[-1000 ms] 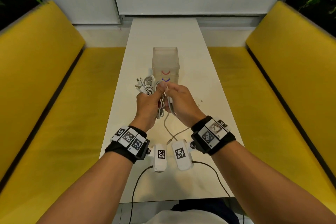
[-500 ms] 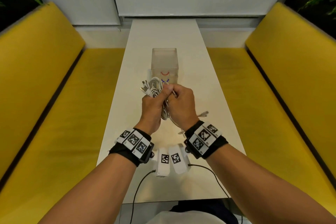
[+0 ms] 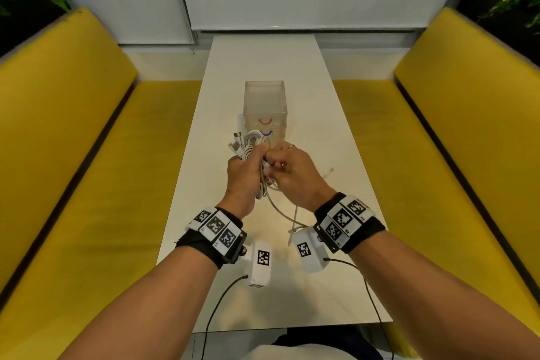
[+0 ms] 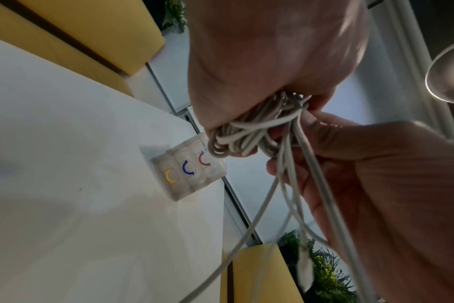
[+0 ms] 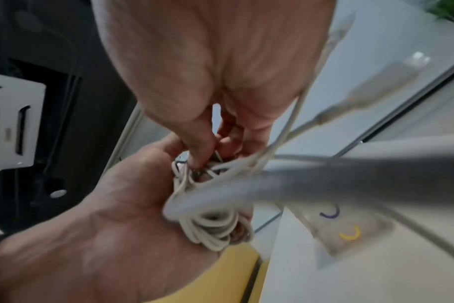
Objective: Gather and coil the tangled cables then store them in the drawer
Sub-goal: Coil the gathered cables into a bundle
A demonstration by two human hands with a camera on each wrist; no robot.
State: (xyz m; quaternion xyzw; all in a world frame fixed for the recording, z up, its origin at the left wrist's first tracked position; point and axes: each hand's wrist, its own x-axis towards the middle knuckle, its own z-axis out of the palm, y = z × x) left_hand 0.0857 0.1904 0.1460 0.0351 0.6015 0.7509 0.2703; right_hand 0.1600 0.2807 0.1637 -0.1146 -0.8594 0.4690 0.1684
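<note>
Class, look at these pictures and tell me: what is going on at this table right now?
A person holds a bundle of white cables above a white table. The left hand grips the coiled bunch while the right hand pinches a strand at the bundle. Loose ends hang down toward the table. The clear drawer unit behind, with red, blue and yellow handles, looks shut.

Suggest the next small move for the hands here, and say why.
Probably the right hand should wrap the loose cable tail once more round the cable bundle that the left hand grips. The tail hangs down toward the table, so the coil looks unfinished, and all three drawers of the drawer unit appear closed.
</note>
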